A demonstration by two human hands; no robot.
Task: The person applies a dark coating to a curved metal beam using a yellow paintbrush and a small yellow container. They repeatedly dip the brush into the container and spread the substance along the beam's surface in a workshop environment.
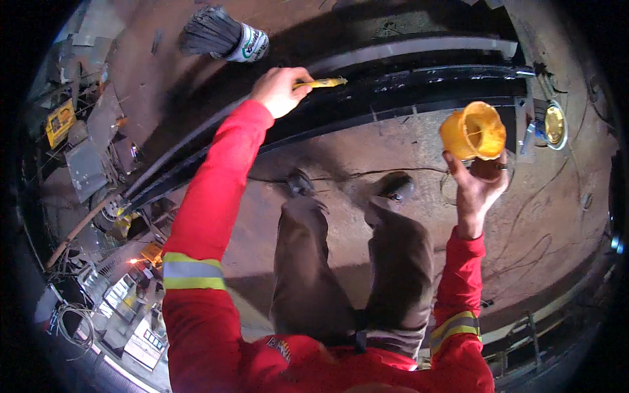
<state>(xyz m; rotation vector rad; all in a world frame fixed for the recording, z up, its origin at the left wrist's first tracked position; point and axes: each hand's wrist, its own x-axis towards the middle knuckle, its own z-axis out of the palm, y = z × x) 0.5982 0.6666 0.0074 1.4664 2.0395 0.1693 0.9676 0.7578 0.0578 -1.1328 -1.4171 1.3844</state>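
Observation:
My left hand [282, 90] is closed around a slim yellow paintbrush [325, 83], held over a long black metal beam [393, 85]. The brush's tip points right, just above the beam; whether it touches cannot be made out. Out to the right, my right hand [479, 190] grips a yellow pot [452, 136] from below, with fingers and thumb about its base. The pot is tilted so that its open mouth shows, with yellow coating on the inside wall.
A white container [252, 44] packed with thin dark rods lies beyond the beam. An open tin [554, 126] with yellow contents stands right. Cables [524, 255] trail over the brown floor. Metal plates [85, 170] and scrap clutter the left. My boots [396, 187] stand close to the beam.

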